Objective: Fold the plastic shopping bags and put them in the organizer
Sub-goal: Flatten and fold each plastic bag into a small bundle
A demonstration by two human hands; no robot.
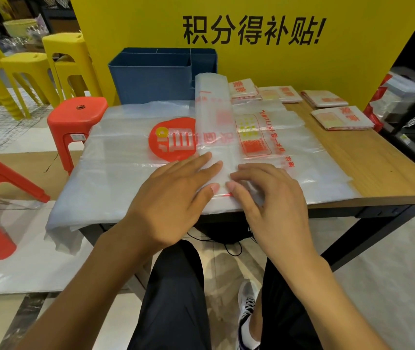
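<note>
Two hands are laid on the near end of a long folded bag [215, 117], close to the table's [368, 170] front edge. The left hand [173, 195] is flat, its fingers straight and pressed on the plastic; the right hand [269, 195] is arched, its fingers bent down onto the strip, and whether anything is pinched under them cannot be told. The thumbs nearly meet at the strip's near edge. The strip's long axis runs away from the person, its far end reaching the front of the blue organizer [161, 74]. It is laid across a stack of flat bags [115, 168] spread over the table, with red print showing through; the print on the strip itself is too faint to be read. The stack's left end is draped off the table edge. Folded bags [337, 118] are set in small squares along the right rear of the table, beside the organizer; their number is hard to make out where they overlap. The organizer's inside is mostly hidden by its front wall, only the dividers' tops being seen. A yellow board [252, 59] with black characters is stood behind the table. Red stools [75, 122] and yellow stools [24, 72] are seen on the left, on a pale floor.
</note>
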